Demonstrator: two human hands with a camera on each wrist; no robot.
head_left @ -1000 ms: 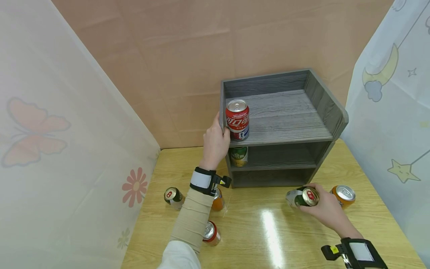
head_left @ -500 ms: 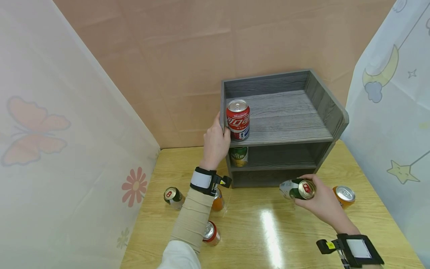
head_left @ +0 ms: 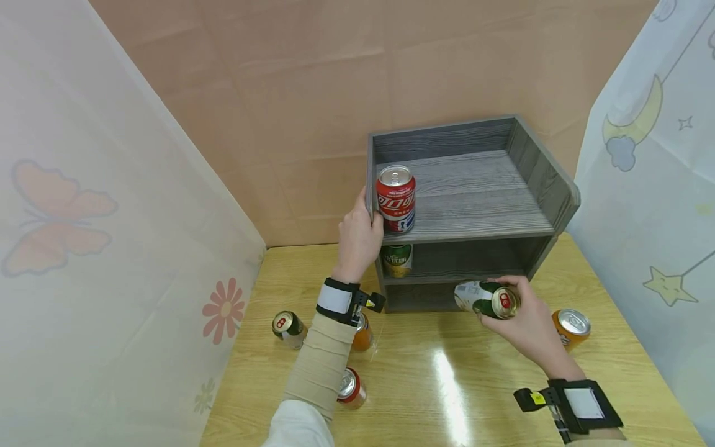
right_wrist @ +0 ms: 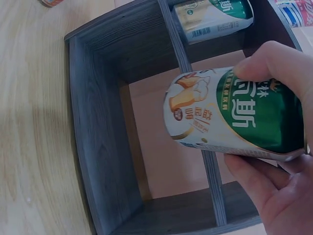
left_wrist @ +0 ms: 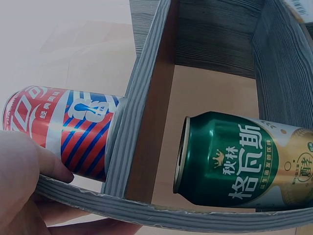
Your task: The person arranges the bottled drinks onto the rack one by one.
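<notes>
My left hand (head_left: 360, 239) grips the left side panel of a grey wooden shelf (head_left: 469, 239), thumb on the inner side near a red cola can (head_left: 395, 200) on the top board. On the middle level, at the left, stands a green and gold drink can (left_wrist: 234, 161). My right hand (head_left: 527, 320) holds a green and white drink can (right_wrist: 234, 110) between thumb and fingers. That can is tilted, its lid towards me and its base towards the shelf. In the right wrist view it overlaps the middle board, in front of the lower opening.
An orange can (head_left: 571, 329) stands on the wooden table (head_left: 413, 385) right of the shelf. To the left stand a green and white can (head_left: 289, 329), an orange can (head_left: 363, 332) partly behind my left forearm, and a red-rimmed can (head_left: 352, 388). Printed cloths surround the table.
My right hand has lifted the green and white can and carried it left and forward, away from the orange can towards the shelf. The left hand has stayed on the side panel.
</notes>
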